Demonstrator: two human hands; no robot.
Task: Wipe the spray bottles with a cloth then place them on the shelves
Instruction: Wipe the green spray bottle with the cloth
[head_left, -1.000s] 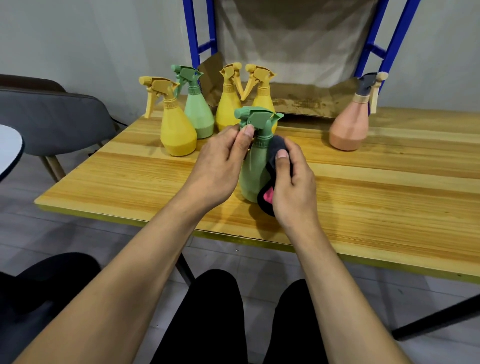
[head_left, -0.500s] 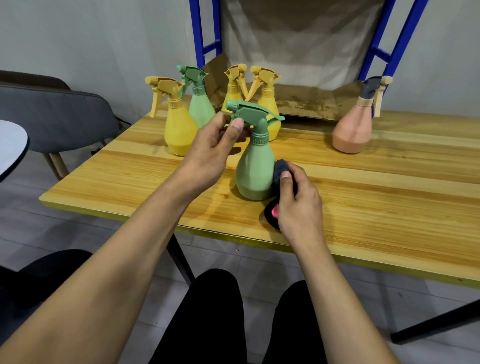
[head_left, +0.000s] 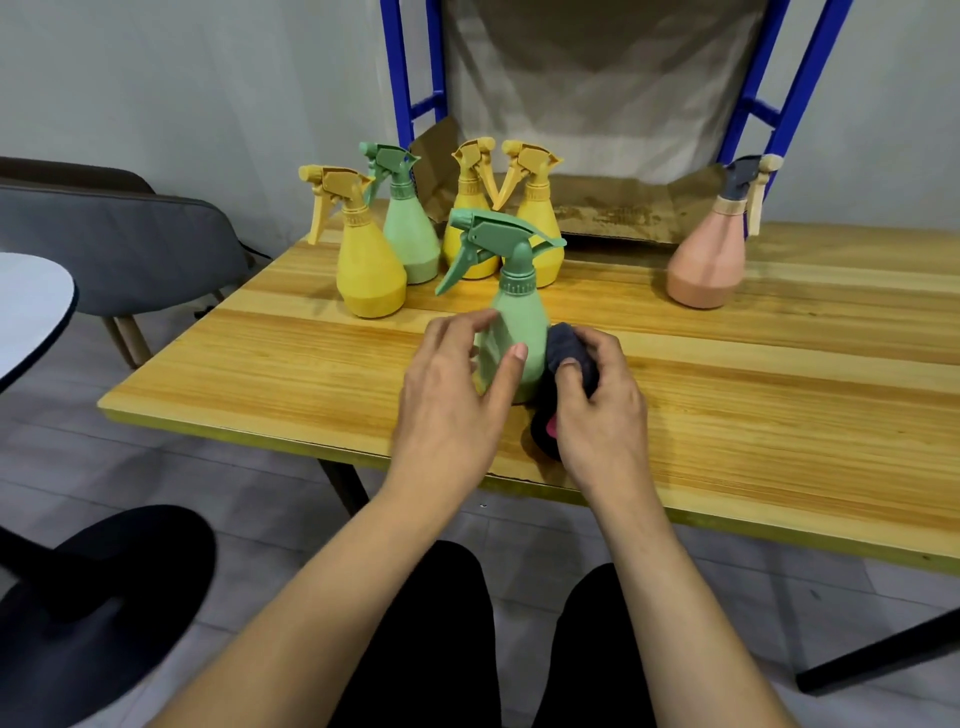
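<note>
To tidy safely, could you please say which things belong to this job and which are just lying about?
Job: front green bottle, dark cloth, three yellow bottles, back green bottle, pink bottle, blue shelving.
Idle: grey chair, white table, cardboard.

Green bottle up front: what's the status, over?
Left hand grips green bottle, upright on table. Right hand presses cloth to its side. Other bottles stand behind, out of the way.
</note>
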